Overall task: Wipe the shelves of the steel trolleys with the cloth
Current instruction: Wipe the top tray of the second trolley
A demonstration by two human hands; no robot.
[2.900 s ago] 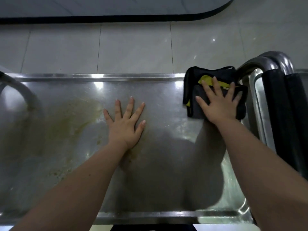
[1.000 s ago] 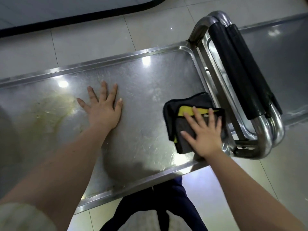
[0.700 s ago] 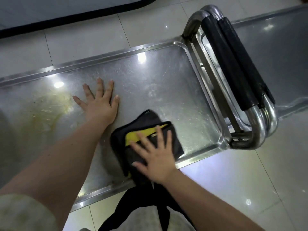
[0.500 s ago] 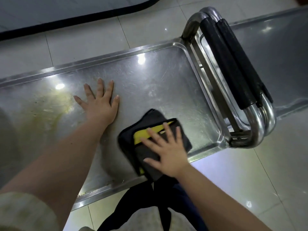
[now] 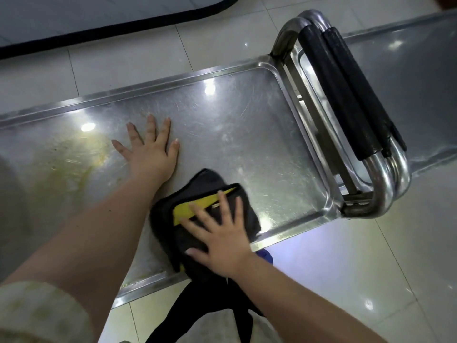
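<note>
under splayed fingers of the right hand, cloth flat on shelf

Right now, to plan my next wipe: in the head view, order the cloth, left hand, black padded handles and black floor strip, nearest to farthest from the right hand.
1. The cloth, pressed under the right hand.
2. The left hand, flat on the shelf, leftward.
3. The black padded handles, at the shelf's right end.
4. The black floor strip, beyond the far rim.

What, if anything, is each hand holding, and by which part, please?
Nothing gripped: right hand presses flat atop the folded black-and-yellow cloth; left hand lies on steel shelf.
</note>
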